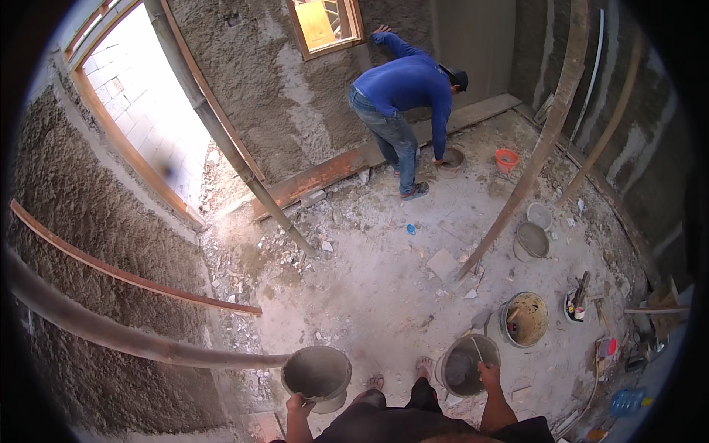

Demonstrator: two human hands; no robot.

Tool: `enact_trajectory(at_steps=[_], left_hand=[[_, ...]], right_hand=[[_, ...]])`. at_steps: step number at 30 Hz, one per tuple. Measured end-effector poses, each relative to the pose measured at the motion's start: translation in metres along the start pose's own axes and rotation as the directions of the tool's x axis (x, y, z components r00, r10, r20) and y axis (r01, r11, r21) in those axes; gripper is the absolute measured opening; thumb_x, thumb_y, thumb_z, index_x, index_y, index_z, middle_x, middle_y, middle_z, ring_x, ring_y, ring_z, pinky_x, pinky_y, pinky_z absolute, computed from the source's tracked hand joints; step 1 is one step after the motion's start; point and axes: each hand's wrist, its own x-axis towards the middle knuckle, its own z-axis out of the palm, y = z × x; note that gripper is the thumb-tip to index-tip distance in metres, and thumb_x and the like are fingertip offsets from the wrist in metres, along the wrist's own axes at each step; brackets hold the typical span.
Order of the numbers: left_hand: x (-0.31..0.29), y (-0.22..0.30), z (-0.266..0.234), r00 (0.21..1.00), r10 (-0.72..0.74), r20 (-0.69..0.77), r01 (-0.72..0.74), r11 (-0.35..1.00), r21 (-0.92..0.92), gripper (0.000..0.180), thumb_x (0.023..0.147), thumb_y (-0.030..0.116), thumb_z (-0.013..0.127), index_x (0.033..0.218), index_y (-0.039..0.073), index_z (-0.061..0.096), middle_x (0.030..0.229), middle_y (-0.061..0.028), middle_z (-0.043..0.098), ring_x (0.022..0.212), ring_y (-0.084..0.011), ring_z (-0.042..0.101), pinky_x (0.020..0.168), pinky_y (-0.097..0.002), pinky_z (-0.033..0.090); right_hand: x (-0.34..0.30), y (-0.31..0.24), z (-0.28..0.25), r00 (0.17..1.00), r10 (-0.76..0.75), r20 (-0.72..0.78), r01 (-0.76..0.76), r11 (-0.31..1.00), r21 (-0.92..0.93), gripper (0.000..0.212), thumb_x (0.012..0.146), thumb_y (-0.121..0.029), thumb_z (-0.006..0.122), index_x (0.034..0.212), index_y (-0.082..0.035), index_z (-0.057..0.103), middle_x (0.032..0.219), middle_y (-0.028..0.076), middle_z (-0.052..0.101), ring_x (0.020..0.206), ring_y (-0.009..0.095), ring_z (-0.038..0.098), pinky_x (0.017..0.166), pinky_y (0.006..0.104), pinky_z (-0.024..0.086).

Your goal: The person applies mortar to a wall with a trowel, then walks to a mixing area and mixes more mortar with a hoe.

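My left hand (298,404) is closed at the near edge of a grey bucket (334,403); whether it grips the rim or a handle I cannot tell. That bucket is coated inside with grey mortar or cement. My right hand (488,375) is wrapped round the raised handle of a second bucket (444,366), which has grey residue inside. Both buckets are beside my feet, one on each side.
A co-worker in a blue shirt (406,83) bends over a bucket (452,159) by the far wall. Wooden poles (546,144) slant across the room. A yellowish-stained bucket (509,338), a smaller bucket (521,255) and an orange bucket (507,168) stand right. Rubble (284,255) litters the floor.
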Motion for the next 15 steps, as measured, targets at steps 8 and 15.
enact_trajectory(at_steps=[8,15], left_hand=[[0.068,0.061,0.021,0.964,0.256,0.076,-0.267,0.926,0.269,0.033,0.071,0.022,0.080,0.091,0.003,0.062,0.088,-0.0101,0.064,0.085,-0.0257,0.065,0.079,-0.0401,0.053],[0.054,0.119,-0.017,0.758,0.535,0.374,-0.646,0.697,0.312,0.042,0.059,0.026,0.086,0.080,-0.001,0.063,0.083,-0.0185,0.067,0.084,-0.0357,0.068,0.076,-0.0459,0.052]], right_hand=[[-0.235,0.204,0.006,0.845,0.350,-0.405,-0.268,0.932,0.244,0.052,0.081,-0.043,0.068,0.106,0.003,0.069,0.097,0.023,0.069,0.087,0.038,0.068,0.082,0.0466,0.051],[-0.440,0.306,0.089,0.461,0.517,-0.721,-0.290,0.856,0.428,0.041,0.083,-0.038,0.066,0.086,0.003,0.071,0.073,0.016,0.068,0.072,0.025,0.067,0.067,0.0386,0.050]])
